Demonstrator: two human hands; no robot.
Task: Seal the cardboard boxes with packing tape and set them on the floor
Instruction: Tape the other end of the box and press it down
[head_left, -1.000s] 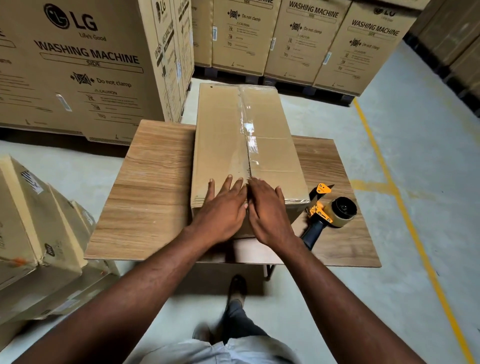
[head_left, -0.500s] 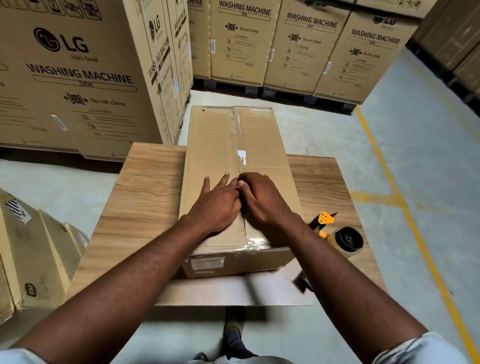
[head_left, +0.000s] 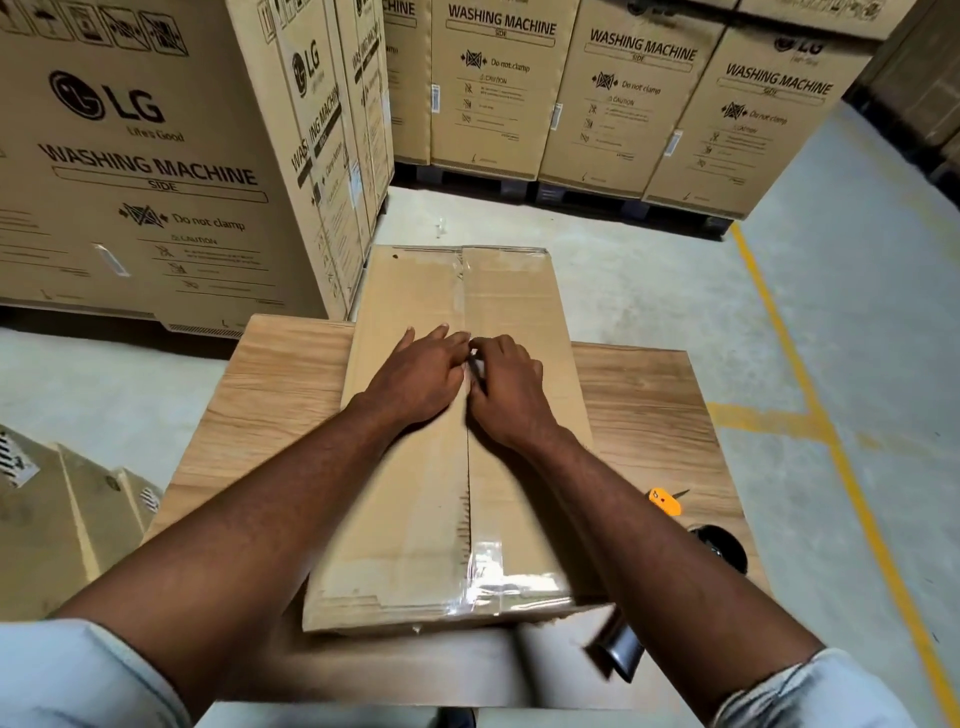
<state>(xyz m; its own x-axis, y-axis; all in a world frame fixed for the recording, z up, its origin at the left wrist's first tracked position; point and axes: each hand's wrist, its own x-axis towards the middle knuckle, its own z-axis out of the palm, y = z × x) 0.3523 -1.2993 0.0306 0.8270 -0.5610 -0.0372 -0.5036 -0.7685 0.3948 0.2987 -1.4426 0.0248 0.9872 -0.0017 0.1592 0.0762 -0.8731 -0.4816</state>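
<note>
A: Cardboard box (head_left: 410, 519), item one. Location?
B: Directly under both hands, lying lengthwise on the wooden table (head_left: 270, 395). It runs from beyond the fingertips back past the wrists, with its near end between the forearms.
A: Left hand (head_left: 421, 379)?
B: Palm down on the box top, just left of the centre seam (head_left: 469, 467). Fingers straight and slightly spread, gripping nothing.
A: Right hand (head_left: 511, 389)?
B: Just right of the seam, meeting the left hand's fingertips. Fingers bent, tips down on the seam, where a pale glint shows. Whether they pinch tape or merely press, I cannot tell.
A: Clear tape (head_left: 493, 577)?
B: One shiny strip wraps the box's near end, behind the wrists, between the forearms. More shows at the far end, beyond the fingertips.
A: Tape dispenser (head_left: 719, 545)?
B: On the table, outside the right forearm, well apart from the right hand. Orange guard, black roll, dark handle partly hidden by the arm.
A: Surroundings?
B: Tall washing machine cartons (head_left: 156, 156) beyond and left of the left hand. Smaller cartons (head_left: 78, 509) on the floor, left of the left forearm. Yellow floor line (head_left: 810, 374), far right of the right hand.
</note>
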